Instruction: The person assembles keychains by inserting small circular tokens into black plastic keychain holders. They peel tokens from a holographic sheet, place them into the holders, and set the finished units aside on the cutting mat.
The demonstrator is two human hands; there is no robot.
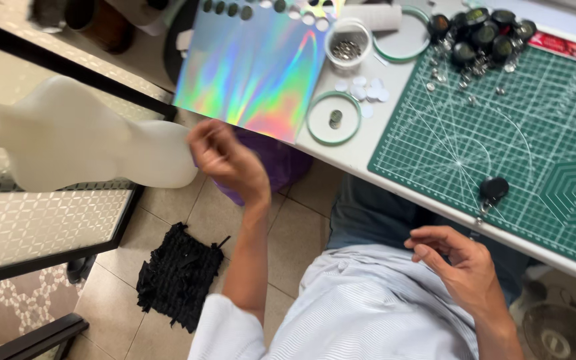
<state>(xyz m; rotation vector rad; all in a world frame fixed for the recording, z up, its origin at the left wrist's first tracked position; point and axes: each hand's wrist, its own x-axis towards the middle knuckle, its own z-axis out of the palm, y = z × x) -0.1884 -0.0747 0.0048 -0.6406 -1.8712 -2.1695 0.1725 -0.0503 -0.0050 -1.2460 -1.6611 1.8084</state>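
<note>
My left hand [227,160] is out to the left of the table, above the floor, pinching the edge of a white, soft, blurred bag-like thing [75,137] that stretches off to the left. My right hand [460,261] hovers over my lap just below the table's front edge, fingers loosely curled, holding nothing. Nearest to it is a single black badge reel [493,189] lying on the green cutting mat [501,127]. A shiny holographic sheet [256,67] lies at the table's left end, just above my left hand.
A heap of black badge reels [483,32] and small metal parts sits at the mat's far edge. Round clear tubs and green-rimmed lids [333,119] stand by white discs. A purple bag [281,160] hangs under the table, a black shaggy mat [178,275] lies on the floor, and a fan [561,332] is at lower right.
</note>
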